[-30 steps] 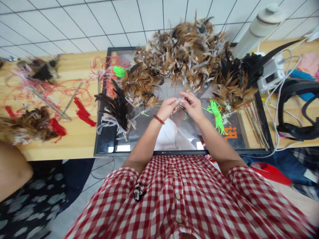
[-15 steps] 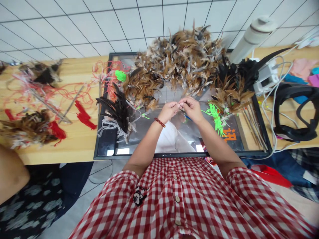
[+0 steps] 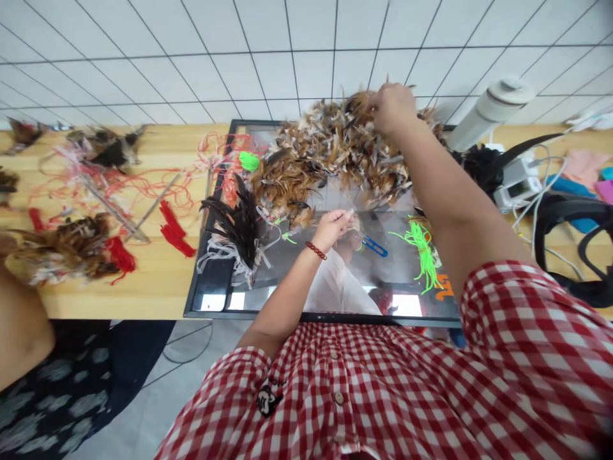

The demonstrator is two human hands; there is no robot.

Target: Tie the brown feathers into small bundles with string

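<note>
My left hand (image 3: 335,227) is closed in a pinch over the glossy dark panel (image 3: 282,291); a small pale bit shows at its fingertips, too small to name. A bead bracelet is on that wrist. Just right of it lie small blue thread snips (image 3: 375,246). My right hand (image 3: 393,108) reaches to the top of the large heap of brown feathers (image 3: 335,140), fingers among the feathers and partly hidden. Dark feathers (image 3: 243,220) with white ribbons lie left on the panel. Bright green cords (image 3: 422,252) rest to the right, and a green bundle (image 3: 249,161) sits at the upper left.
A white bottle (image 3: 491,112) stands behind the panel, near a white charger (image 3: 520,185) with cables and a black strapped headset (image 3: 569,236). On the wooden table (image 3: 163,300) are red threads (image 3: 175,230), sticks and more feathers. Another person's arm (image 3: 22,319) is at far left.
My right hand has left my left hand and moved up and away into the feather heap. The blue snips are now uncovered. My left hand keeps its pinch; the view has shifted slightly.
</note>
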